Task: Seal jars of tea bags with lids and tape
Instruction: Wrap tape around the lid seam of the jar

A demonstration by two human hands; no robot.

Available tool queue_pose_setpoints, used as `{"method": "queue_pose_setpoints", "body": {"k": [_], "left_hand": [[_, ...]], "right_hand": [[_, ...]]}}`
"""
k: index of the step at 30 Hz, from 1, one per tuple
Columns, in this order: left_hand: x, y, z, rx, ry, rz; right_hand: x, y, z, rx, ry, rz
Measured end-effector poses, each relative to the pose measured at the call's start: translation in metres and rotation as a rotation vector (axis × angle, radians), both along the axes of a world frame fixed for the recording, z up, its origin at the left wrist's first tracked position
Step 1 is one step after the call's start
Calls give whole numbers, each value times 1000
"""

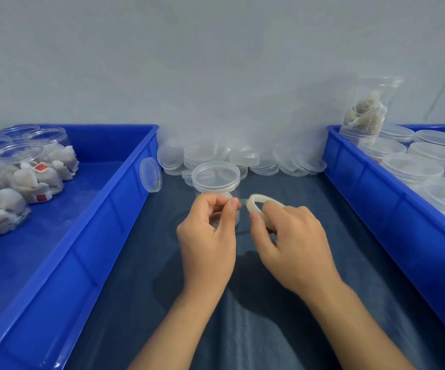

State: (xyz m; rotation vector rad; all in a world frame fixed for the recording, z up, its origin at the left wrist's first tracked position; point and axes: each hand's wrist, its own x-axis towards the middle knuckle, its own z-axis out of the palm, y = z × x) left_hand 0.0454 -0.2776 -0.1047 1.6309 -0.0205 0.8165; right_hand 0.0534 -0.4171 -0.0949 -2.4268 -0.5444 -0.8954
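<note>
Centrally on the worktop [282, 303], toward its back edge, stands the lidded jar [216, 182]. Just in front of it, the left hand [208, 236] fingers pinch the tape end [242, 202], while the right hand [288, 236] fingers grasp the tape roll [256, 201].

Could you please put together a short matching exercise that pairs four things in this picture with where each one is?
Things:
1. tape roll
2. capped jar
3. loose lids
4. open jars of tea bags

Places:
A. in the left blue bin
B. piled against the wall, between the bins
C. in the right hand
D. standing on the dark mat just behind the left hand

Pairs: 1-C, 2-D, 3-B, 4-A
</note>
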Motion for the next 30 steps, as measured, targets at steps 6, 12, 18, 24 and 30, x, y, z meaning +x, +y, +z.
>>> {"method": "queue_pose_setpoints", "body": {"k": [6, 12, 18, 24, 30], "left_hand": [[8, 7, -4, 89, -44, 166], [17, 13, -7, -35, -21, 155], [21, 23, -4, -109, 50, 41], [24, 24, -6, -182, 53, -5], [26, 24, -8, -199, 58, 23]], "right_hand": [[10, 15, 3, -53, -176, -165], [19, 22, -2, -72, -238, -268], [24, 24, -2, -83, -305, -316], [23, 26, -1, -83, -318, -319], [22, 28, 1, -78, -318, -343]]}}
